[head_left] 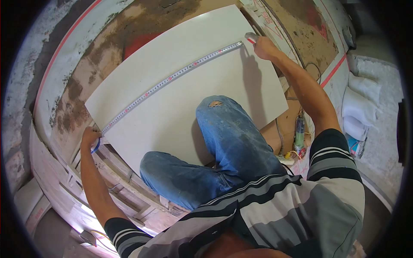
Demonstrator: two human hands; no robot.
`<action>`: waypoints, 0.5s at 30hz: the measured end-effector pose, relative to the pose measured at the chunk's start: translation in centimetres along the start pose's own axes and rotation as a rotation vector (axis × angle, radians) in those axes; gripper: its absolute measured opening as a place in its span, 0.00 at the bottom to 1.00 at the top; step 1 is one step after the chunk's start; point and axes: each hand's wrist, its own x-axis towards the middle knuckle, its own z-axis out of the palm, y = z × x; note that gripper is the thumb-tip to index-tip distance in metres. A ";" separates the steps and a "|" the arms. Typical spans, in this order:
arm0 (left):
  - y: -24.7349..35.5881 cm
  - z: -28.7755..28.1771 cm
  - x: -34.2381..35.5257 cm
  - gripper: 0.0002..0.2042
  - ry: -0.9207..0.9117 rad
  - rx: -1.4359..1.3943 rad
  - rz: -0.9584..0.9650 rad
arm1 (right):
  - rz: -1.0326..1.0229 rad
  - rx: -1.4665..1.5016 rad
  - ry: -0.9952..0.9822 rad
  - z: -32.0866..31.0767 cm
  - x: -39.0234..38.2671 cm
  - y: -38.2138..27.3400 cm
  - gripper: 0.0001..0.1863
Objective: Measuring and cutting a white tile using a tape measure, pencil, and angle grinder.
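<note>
A tall green and white tube-shaped package stands on the right, beside the knee. Soft white bags lie piled at the far right. No screens show.

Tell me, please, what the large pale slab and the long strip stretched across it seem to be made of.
The slab looks like ceramic or porcelain tile: flat, thin, off-white, smooth with a soft sheen. The strip seems a metal measuring tape: narrow, silvery, with fine marks, stretched straight between the left hand and the right hand.
</note>
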 end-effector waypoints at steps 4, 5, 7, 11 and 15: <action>0.0 -0.1 0.2 0.04 -0.045 -0.071 -0.042 | 0.035 0.941 -0.192 -0.2 -2.9 3.0 0.16; 0.0 -0.1 0.2 0.04 -0.019 -0.047 -0.017 | 0.023 1.234 -0.246 0.1 -3.6 3.7 0.17; -0.1 0.0 0.1 0.03 -0.021 -0.055 -0.026 | -0.165 1.256 -0.164 1.1 -4.8 4.9 0.16; -0.1 0.0 0.0 0.02 -0.018 -0.041 0.016 | -0.098 1.227 0.144 3.2 -4.7 4.8 0.15; 0.0 0.0 -0.1 0.02 -0.029 -0.035 0.032 | 0.144 1.461 0.196 3.5 -2.1 3.1 0.22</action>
